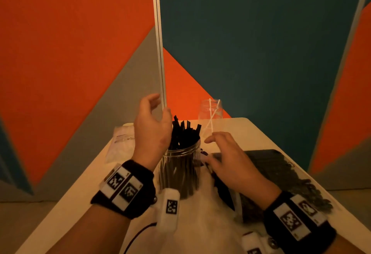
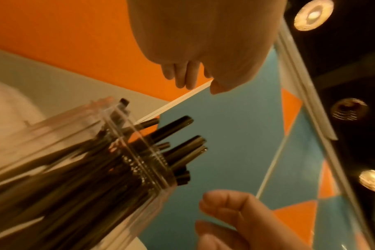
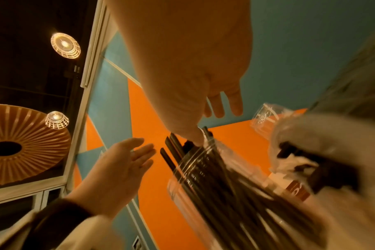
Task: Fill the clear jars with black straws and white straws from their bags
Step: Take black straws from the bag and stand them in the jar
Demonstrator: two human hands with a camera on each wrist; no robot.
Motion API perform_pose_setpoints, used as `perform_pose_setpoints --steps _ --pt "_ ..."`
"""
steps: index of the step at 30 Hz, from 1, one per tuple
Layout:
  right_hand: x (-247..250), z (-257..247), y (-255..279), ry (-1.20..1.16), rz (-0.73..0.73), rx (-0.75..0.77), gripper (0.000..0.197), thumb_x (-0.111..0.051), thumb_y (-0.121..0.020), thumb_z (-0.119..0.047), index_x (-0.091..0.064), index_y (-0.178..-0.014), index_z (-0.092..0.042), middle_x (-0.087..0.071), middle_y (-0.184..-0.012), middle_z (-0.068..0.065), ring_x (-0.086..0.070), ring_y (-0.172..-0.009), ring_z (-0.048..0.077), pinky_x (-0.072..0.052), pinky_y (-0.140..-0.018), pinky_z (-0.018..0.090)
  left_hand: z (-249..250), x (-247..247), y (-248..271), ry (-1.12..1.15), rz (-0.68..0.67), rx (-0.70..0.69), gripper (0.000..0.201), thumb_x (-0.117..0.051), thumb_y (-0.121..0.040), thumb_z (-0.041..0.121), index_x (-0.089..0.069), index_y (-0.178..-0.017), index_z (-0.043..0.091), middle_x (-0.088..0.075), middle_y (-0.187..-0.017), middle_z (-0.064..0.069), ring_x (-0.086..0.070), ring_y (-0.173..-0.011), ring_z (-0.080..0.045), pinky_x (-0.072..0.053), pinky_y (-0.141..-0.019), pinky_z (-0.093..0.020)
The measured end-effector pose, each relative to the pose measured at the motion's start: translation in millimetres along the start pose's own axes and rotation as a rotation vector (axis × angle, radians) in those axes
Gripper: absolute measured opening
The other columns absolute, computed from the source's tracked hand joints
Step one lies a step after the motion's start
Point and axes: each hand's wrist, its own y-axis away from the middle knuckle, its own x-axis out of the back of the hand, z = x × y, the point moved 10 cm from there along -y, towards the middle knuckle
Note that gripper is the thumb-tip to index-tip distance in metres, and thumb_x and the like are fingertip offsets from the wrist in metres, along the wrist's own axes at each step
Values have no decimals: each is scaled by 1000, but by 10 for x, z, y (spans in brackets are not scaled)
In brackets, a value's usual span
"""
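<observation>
Both hands hovering loose-fingered at the jar of black straws

On the table (image 1: 251, 129), the jar (image 1: 180, 165) is standing packed with black straws (image 1: 184, 133); left hand (image 1: 152, 125) is lying at its 10 o'clock, right hand (image 1: 226, 157) at 3, both holding nothing. A second jar (image 1: 210, 111) at 1 o'clock is holding two white straws (image 1: 210, 117).

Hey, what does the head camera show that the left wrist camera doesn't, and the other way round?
Only the head view shows the far clear jar holding a few white straws, the dark bag of black straws and the pale table. Only the left wrist view shows the round ceiling lights. Both show the near clear jar packed with black straws, and both hands, left and right, holding nothing.
</observation>
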Motion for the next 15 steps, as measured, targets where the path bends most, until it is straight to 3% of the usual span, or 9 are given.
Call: perform_pose_setpoints --steps 2,4,6,8,11,13,15 --pt "134 269 126 97 -82 -97 34 -66 -93 -35 -46 -120 -42 -44 -130 -17 -49 -118 6 -47 -97 30 361 56 152 15 17 -160 21 -57 -94 16 -57 -115 19 -62 -109 6 -59 -103 -6 -46 -91 -22" --pt "220 671 338 205 -270 -264 45 -68 -92 -37 -45 -130 -40 -47 -136 -10 -51 -124 13 -45 -103 32 590 -64 385 32 -68 -253 14 -56 -93 21 -60 -105 24 -63 -94 11 -60 -86 -1 -46 -77 -16" --pt "296 1060 602 292 -460 -421 66 -70 -90 -44 -38 -147 -35 -41 -150 -6 -47 -132 18 -41 -108 33 610 -385 642 -73 -258 -248 10 -56 -89 28 -63 -96 29 -64 -81 14 -60 -73 -1 -43 -66 -14" --pt "344 1317 805 384 -587 -488 85 -71 -88 -49 -25 -157 -31 -26 -162 -3 -33 -145 21 -32 -115 36 386 -837 945 -364 -554 -202 13 -56 -89 29 -68 -93 26 -67 -78 11 -60 -69 -4 -43 -62 -21" --pt "334 1479 924 449 -624 -512 97 -72 -86 -51 -13 -160 -33 -5 -169 -1 -9 -154 23 -19 -122 42 -222 -1382 1425 -663 -1010 -115 19 -53 -94 24 -70 -91 14 -69 -92 -2 -65 -85 -21 -49 -66 -29" --pt "325 1509 912 457 -603 -513 100 -74 -85 -49 -10 -161 -34 -1 -169 -1 -3 -155 24 -17 -122 46 -451 -1592 1613 -670 -1140 -56 19 -54 -94 22 -69 -100 11 -67 -102 -6 -64 -94 -25 -53 -78 -38" --pt "298 1517 904 472 -611 -507 105 -76 -84 -47 -6 -161 -33 2 -169 -1 2 -155 25 -15 -123 48 -472 -1782 1725 -665 -1164 -132 24 -56 -95 21 -67 -115 13 -64 -118 -5 -58 -106 -24 -50 -91 -41"
